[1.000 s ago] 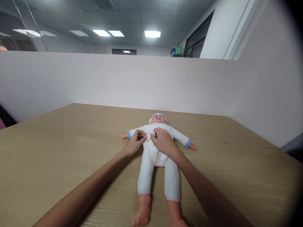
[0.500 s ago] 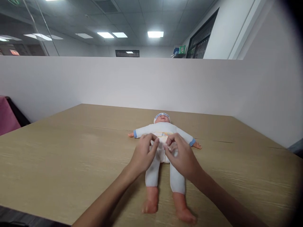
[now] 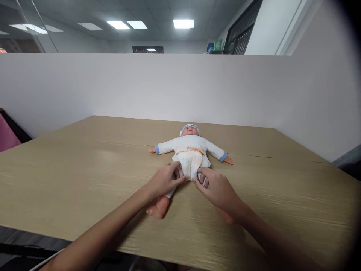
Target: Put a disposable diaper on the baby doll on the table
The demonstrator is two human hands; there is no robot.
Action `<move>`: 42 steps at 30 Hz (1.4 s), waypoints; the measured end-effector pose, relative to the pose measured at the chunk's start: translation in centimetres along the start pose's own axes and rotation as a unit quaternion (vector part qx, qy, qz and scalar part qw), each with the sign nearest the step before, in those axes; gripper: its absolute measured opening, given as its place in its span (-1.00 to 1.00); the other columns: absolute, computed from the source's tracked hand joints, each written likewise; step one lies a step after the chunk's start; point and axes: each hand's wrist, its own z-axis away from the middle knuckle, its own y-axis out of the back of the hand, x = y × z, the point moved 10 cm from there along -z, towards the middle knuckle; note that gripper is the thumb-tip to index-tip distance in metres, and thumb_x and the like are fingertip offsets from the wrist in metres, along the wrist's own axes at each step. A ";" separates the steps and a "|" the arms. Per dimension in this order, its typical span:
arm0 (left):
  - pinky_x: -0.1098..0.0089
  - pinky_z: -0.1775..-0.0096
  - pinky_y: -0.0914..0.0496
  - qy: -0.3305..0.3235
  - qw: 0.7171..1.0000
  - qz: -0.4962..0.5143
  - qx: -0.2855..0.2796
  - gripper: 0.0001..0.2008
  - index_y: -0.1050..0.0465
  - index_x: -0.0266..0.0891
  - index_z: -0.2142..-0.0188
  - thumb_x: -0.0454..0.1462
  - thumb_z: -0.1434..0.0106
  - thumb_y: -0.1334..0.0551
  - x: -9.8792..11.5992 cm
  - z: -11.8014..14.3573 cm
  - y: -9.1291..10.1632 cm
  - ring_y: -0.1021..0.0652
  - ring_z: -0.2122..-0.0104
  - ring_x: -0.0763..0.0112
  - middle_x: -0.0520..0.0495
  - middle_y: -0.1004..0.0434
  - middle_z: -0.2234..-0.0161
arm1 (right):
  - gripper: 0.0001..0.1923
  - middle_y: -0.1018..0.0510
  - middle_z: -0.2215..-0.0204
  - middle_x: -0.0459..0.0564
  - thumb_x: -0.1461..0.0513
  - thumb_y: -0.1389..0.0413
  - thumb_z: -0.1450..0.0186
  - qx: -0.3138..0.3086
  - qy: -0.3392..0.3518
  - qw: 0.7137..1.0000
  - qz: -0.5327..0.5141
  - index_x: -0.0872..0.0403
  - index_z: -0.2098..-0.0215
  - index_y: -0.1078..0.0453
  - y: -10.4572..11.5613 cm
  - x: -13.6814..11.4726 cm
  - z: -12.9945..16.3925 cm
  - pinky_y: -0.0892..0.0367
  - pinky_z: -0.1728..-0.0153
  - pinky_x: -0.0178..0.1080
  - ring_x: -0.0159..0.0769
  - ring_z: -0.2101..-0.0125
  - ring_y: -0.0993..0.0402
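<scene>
A baby doll [image 3: 189, 141] in a white suit with blue cuffs lies on its back, head away from me, arms spread. Around its hips is a white diaper [image 3: 190, 163] with a coloured print along the waist. My left hand [image 3: 167, 177] pinches the diaper's edge by the leg on the left. On the other side my right hand [image 3: 216, 187] has its fingers bent around the diaper's leg edge, thumb near the crotch. The doll's legs are parted. One bare foot [image 3: 158, 207] shows beside my left wrist; the other is mostly behind my right forearm.
The doll lies on a wood-grain table [image 3: 113, 169] with a seam across it. A low white partition [image 3: 169, 86] stands behind the table's far edge. Something pink [image 3: 8, 131] is at the far left, and a dark grey object [image 3: 348, 162] at the right.
Both hands have moved from above the doll's belly down to the diaper's leg edges and closed on them. The doll's legs have spread apart. The view has tilted down.
</scene>
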 end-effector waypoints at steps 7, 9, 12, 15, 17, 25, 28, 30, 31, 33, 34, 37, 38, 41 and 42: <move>0.13 0.02 -0.30 -0.040 0.998 -0.034 0.030 -0.59 -0.36 -0.14 0.37 0.00 -0.53 -0.34 0.7 -0.1 -0.6 -0.51 0.18 0.12 -0.02 -0.51 0.35 | -0.92 -0.60 0.16 -0.02 0.18 -0.26 -0.44 0.012 0.025 1.000 0.000 -0.02 0.14 -0.47 -0.2 -1.0 1.7 -0.33 0.30 -0.15 -0.22 0.37 -0.49; 0.13 -0.03 -0.33 -0.060 0.997 -0.016 0.045 -0.68 -0.43 -0.15 0.31 -0.05 -0.53 -0.34 1.2 0.1 -0.1 -0.53 0.10 0.12 -0.06 -0.56 0.21 | -0.86 -0.61 0.08 0.01 0.20 -0.27 -0.44 0.015 0.019 1.000 -0.007 -0.02 0.04 -0.49 -0.2 -1.1 1.9 -0.38 0.24 -0.13 -0.18 0.30 -0.53; 0.11 -0.12 -0.35 -0.089 0.994 0.006 0.062 -0.80 -0.50 -0.16 0.20 -0.11 -0.53 -0.34 1.8 0.5 0.5 -0.53 -0.04 0.09 -0.13 -0.57 -0.05 | -0.79 -0.60 -0.06 0.07 0.21 -0.26 -0.46 0.018 0.018 1.000 -0.011 0.00 -0.05 -0.49 -0.2 -1.4 2.1 -0.44 0.15 -0.09 -0.09 0.15 -0.59; 0.08 -0.18 -0.34 -0.106 0.993 0.010 0.058 -0.83 -0.51 -0.15 0.18 -0.15 -0.53 -0.34 2.1 0.5 0.5 -0.51 -0.10 0.06 -0.15 -0.57 -0.12 | -0.78 -0.59 -0.17 0.11 0.19 -0.25 -0.48 0.019 0.021 0.999 -0.014 0.00 -0.08 -0.50 -0.4 -1.6 2.2 -0.46 0.10 -0.07 -0.04 0.06 -0.59; 0.08 -0.17 -0.34 -0.104 0.993 0.015 0.049 -0.85 -0.49 -0.15 0.18 -0.16 -0.53 -0.33 2.1 0.3 0.3 -0.51 -0.07 0.06 -0.13 -0.60 -0.09 | -0.78 -0.61 -0.17 0.12 0.17 -0.25 -0.49 0.023 0.019 1.000 -0.010 0.00 -0.08 -0.50 -0.5 -1.6 2.2 -0.46 0.10 -0.06 -0.04 0.09 -0.59; 0.20 0.08 -0.31 -0.022 0.996 0.064 0.059 -0.73 -0.42 -0.15 0.12 -0.08 -0.39 -0.40 -0.5 -0.6 -0.4 -0.46 0.15 0.14 -0.02 -0.45 0.22 | -0.72 -0.57 0.42 -0.07 0.02 -0.26 -0.42 0.054 -0.061 0.997 -0.013 -0.01 0.02 -0.49 -0.3 0.2 1.4 -0.30 0.34 -0.15 -0.10 0.40 -0.53; 0.25 0.12 -0.33 -0.004 0.986 0.155 0.060 -0.63 -0.38 -0.14 0.04 -0.06 -0.36 -0.45 -1.6 -0.9 -0.7 -0.47 0.20 0.22 0.01 -0.47 0.19 | -0.66 -0.60 0.45 -0.14 -0.02 -0.27 -0.37 0.069 -0.120 0.985 -0.103 -0.04 0.04 -0.39 -0.1 2.0 1.0 -0.29 0.40 -0.18 -0.22 0.53 -0.45; 0.28 0.12 -0.35 0.009 0.972 0.227 0.054 -0.57 -0.34 -0.13 0.03 -0.04 -0.35 -0.49 -2.3 -1.0 -1.0 -0.49 0.20 0.26 0.02 -0.50 0.17 | -0.62 -0.71 0.31 -0.08 -0.05 -0.29 -0.36 0.088 -0.129 0.974 -0.166 -0.05 0.04 -0.34 0.4 2.8 0.8 -0.34 0.39 -0.18 -0.28 0.55 -0.42; 0.29 0.12 -0.36 0.020 0.965 0.254 0.055 -0.54 -0.33 -0.13 0.04 -0.04 -0.33 -0.52 -2.7 -1.0 -1.1 -0.50 0.20 0.28 0.02 -0.52 0.17 | -0.60 -0.74 0.26 -0.05 -0.07 -0.30 -0.35 0.098 -0.131 0.969 -0.185 -0.06 0.05 -0.32 0.7 3.2 0.7 -0.35 0.38 -0.18 -0.29 0.54 -0.42; 0.30 0.14 -0.35 0.053 0.954 0.289 0.063 -0.45 -0.32 -0.13 0.02 -0.02 -0.27 -0.58 -3.7 -0.9 -1.2 -0.50 0.23 0.31 0.02 -0.55 0.18 | -0.57 -0.76 0.24 -0.03 -0.09 -0.33 -0.33 0.107 -0.139 0.966 -0.192 -0.06 0.07 -0.33 1.3 3.8 0.8 -0.33 0.39 -0.18 -0.29 0.54 -0.41; 0.30 0.16 -0.34 0.072 0.949 0.298 0.065 -0.41 -0.32 -0.14 -0.01 -0.01 -0.24 -0.61 -4.2 -0.7 -1.3 -0.50 0.25 0.31 0.02 -0.57 0.20 | -0.57 -0.77 0.26 -0.03 -0.11 -0.34 -0.33 0.106 -0.144 0.966 -0.186 -0.06 0.09 -0.35 1.6 4.0 0.9 -0.31 0.39 -0.17 -0.28 0.54 -0.40; 0.28 0.15 -0.37 0.111 0.941 0.315 0.064 -0.35 -0.38 -0.17 -0.07 0.02 -0.21 -0.63 -4.9 -0.3 -1.5 -0.55 0.22 0.26 -0.01 -0.61 0.20 | -0.61 -0.80 0.27 0.00 -0.14 -0.32 -0.36 0.087 -0.146 0.971 -0.166 -0.05 0.16 -0.46 2.1 3.9 1.1 -0.30 0.36 -0.16 -0.23 0.50 -0.46; 0.28 0.14 -0.38 0.111 0.943 0.309 0.061 -0.37 -0.43 -0.18 -0.07 0.03 -0.22 -0.63 -4.7 -0.2 -1.5 -0.57 0.20 0.24 -0.03 -0.63 0.19 | -0.63 -0.80 0.27 0.01 -0.13 -0.31 -0.37 0.079 -0.140 0.974 -0.159 -0.04 0.18 -0.50 2.1 3.6 1.1 -0.30 0.35 -0.15 -0.21 0.48 -0.49; 0.26 0.13 -0.38 0.085 0.966 0.239 0.050 -0.50 -0.57 -0.19 -0.01 0.10 -0.32 -0.54 -3.6 -0.2 -1.0 -0.59 0.17 0.19 -0.06 -0.66 0.14 | -0.67 -0.81 0.26 0.02 -0.11 -0.28 -0.40 0.069 -0.121 0.981 -0.132 -0.05 0.19 -0.61 2.3 2.4 1.0 -0.33 0.33 -0.13 -0.14 0.41 -0.57; 0.25 0.12 -0.38 0.076 0.973 0.214 0.040 -0.53 -0.61 -0.19 0.02 0.12 -0.36 -0.50 -3.2 -0.3 -1.0 -0.58 0.16 0.18 -0.07 -0.67 0.13 | -0.68 -0.81 0.24 0.02 -0.10 -0.29 -0.39 0.069 -0.120 0.983 -0.124 -0.05 0.18 -0.63 2.3 2.2 1.0 -0.35 0.31 -0.12 -0.11 0.38 -0.59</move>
